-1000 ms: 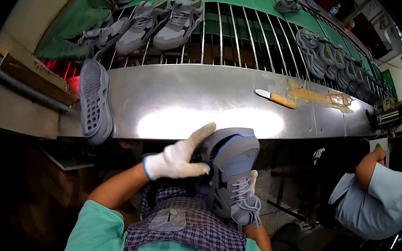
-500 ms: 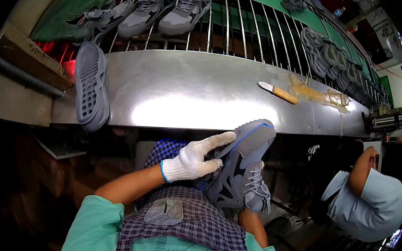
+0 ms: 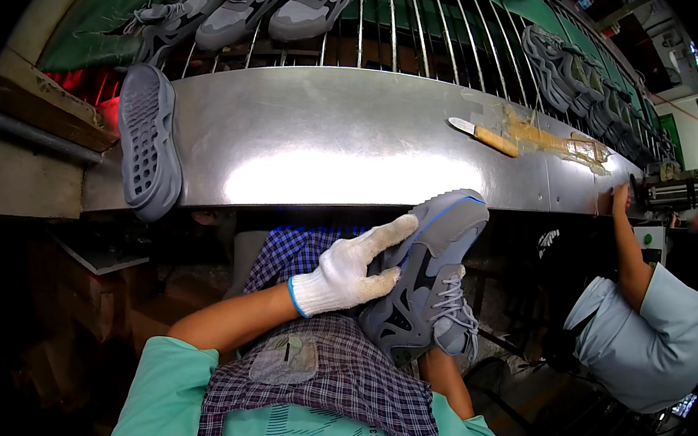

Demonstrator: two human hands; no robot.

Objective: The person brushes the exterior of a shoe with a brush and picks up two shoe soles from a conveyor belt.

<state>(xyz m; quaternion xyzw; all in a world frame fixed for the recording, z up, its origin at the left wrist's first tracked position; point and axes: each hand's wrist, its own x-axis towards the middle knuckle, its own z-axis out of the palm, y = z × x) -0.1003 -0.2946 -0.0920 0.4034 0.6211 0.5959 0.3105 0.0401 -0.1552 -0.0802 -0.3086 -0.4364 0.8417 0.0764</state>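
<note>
A grey sneaker (image 3: pixel 423 282) with pale laces is held up in front of my apron, tilted with its toe toward the bench. A blue line (image 3: pixel 442 213) runs along the seam between its upper and its sole. My left hand (image 3: pixel 345 273), in a white knit glove, grips the shoe's left side. Its index finger lies along the sole edge, and the thumb presses on the upper. Behind the shoe's heel my right forearm (image 3: pixel 446 384) comes up. The right hand supports the shoe from behind, its fingers mostly hidden.
On the metal bench (image 3: pixel 315 131) lie a wooden-handled knife (image 3: pixel 493 140) and, at left, a loose grey sole (image 3: pixel 149 144). Several sneakers (image 3: pixel 315 3) sit on the bar rack (image 3: pixel 425 36) beyond; more (image 3: pixel 576 88) stand farther right. A co-worker (image 3: pixel 648 339) sits at right.
The sneaker and my left hand have shifted slightly up and right in the picture, while the bench has slid up a little. The co-worker's arm now reaches out to the bench.
</note>
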